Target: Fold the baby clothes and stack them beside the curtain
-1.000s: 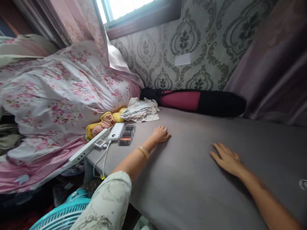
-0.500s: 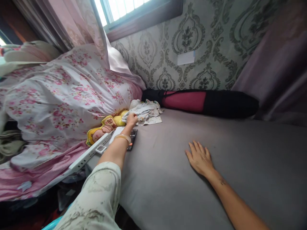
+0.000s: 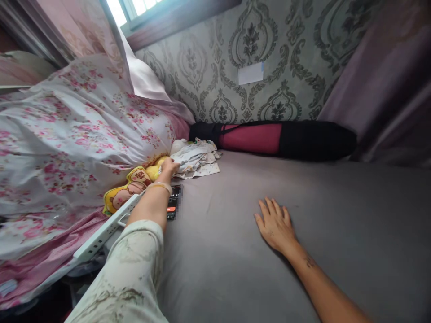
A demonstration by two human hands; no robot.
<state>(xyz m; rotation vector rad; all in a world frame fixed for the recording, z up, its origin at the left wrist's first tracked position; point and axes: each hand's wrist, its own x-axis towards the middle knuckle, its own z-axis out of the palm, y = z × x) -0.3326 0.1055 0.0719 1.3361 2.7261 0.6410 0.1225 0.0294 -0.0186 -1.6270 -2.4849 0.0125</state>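
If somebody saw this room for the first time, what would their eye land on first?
Probably the long black and dark-pink bundle lying along the base of the patterned wall, and the pink-flowered fabric heaped on the left. Next, perhaps, the hands: the left hand is at the left edge of a crumpled pale cloth, while the right hand is spread palm down on the grey sheet.

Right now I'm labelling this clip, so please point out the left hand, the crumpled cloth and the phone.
Left hand [image 3: 170, 167]: head view, on the back of the hand.
Crumpled cloth [image 3: 199, 159]: head view, amid its folds.
Phone [image 3: 174, 201]: head view, on its uncovered screen.
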